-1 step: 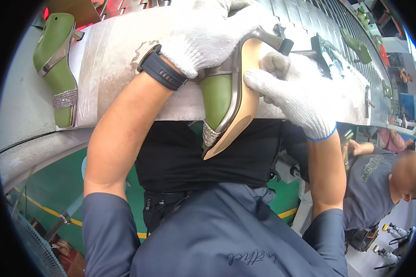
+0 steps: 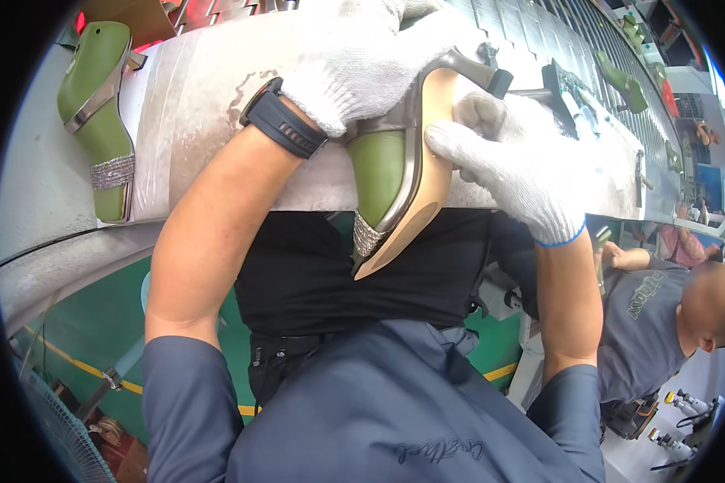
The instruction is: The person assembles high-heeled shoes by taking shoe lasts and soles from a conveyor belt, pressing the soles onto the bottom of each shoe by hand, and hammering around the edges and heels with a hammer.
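A high-heeled sandal (image 2: 415, 181) is tilted toe down at the bench's near edge, on a green shoe last (image 2: 379, 173). Its beige sole faces right, its toe strap glitters and its heel (image 2: 469, 66) points up and right. My left hand (image 2: 370, 68), in a white knitted glove, is closed round the heel end from the left; its fingertips are partly hidden. In a matching glove, my right hand (image 2: 511, 149) rests its thumb on the sole, with the other fingers curled by the arch. Whether those fingers hold anything small cannot be seen.
Another sandal on a green last (image 2: 109, 121) lies at the left. Tools with a black block (image 2: 557, 88) are right of my hands. A slatted conveyor (image 2: 588, 48) carries more green lasts behind. A co-worker (image 2: 648, 322) is at the right, a blue fan (image 2: 64, 427) at lower left.
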Demonstrator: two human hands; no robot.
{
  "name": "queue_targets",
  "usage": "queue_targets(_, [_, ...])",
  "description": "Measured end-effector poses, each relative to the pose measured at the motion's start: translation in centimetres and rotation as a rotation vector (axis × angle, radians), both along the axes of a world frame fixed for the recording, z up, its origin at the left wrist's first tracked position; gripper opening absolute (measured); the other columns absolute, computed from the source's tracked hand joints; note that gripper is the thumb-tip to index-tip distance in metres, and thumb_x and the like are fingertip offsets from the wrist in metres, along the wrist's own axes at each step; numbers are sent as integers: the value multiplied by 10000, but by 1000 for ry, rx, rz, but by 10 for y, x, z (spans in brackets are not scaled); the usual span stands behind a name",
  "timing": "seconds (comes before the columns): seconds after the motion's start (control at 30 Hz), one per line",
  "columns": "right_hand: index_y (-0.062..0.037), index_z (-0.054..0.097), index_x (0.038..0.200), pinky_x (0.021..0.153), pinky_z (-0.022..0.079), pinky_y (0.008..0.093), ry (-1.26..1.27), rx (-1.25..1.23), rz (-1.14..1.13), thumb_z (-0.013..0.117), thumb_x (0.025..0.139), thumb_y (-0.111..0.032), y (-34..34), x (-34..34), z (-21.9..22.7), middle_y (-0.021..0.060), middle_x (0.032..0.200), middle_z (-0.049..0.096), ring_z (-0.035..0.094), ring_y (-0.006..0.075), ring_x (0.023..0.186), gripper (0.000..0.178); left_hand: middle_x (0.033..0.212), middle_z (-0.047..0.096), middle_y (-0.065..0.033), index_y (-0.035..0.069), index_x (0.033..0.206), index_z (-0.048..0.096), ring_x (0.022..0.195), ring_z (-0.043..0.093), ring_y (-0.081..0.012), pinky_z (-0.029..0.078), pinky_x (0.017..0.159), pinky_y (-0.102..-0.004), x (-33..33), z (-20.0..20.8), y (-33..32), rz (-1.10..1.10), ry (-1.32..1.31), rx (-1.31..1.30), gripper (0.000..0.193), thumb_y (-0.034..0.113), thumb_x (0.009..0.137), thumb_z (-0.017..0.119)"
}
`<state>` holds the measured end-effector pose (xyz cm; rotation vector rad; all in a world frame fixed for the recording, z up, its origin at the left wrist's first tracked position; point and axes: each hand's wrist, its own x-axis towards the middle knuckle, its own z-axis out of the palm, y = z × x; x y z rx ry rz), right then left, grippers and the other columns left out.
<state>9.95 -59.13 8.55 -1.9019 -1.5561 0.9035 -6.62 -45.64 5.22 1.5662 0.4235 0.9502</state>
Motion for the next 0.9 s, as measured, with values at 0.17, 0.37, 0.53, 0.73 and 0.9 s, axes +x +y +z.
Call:
queue_targets(0.17, [85,803,1124,813,593,330,44,16,-7,856,898,-491,2,5,-7,136,929,796,749,179,870,621,1009,835,-117,-9,1168,800,920,777,-168,597,827,-321,1,1,1,53,70,70,298,248,1087,672])
queue_targets(0.37, [66,792,1050,737,581,340,-36,-2,-70,869,910,-407,3,-14,1,110,883,791,728,142,814,500,996,834,-134,-16,1167,797,901,779,-185,594,802,-339,4,2,5,64,199,64,348,298,1078,677])
queue_targets(0.53, [11,797,1048,716,580,364,161,112,-151,864,917,-388,-2,-13,-21,80,921,793,717,159,766,425,1012,833,-143,-16,1168,796,914,780,-195,595,815,-346,7,-5,5,30,146,33,360,310,1077,674])
queue_targets(0.73, [-1,781,1151,748,597,381,100,337,-186,845,918,-314,10,-15,-34,99,965,799,740,205,809,396,1048,824,-173,-12,1192,792,965,774,-218,592,870,-344,3,-1,7,-19,104,10,372,319,1076,669])
queue_targets(0.9, [-1,775,1183,799,608,372,145,369,-154,841,912,-293,29,-14,-28,123,1001,795,750,203,871,404,1092,809,-104,1,1276,733,1001,742,-170,590,924,-342,-21,21,7,-116,208,98,401,307,1020,780])
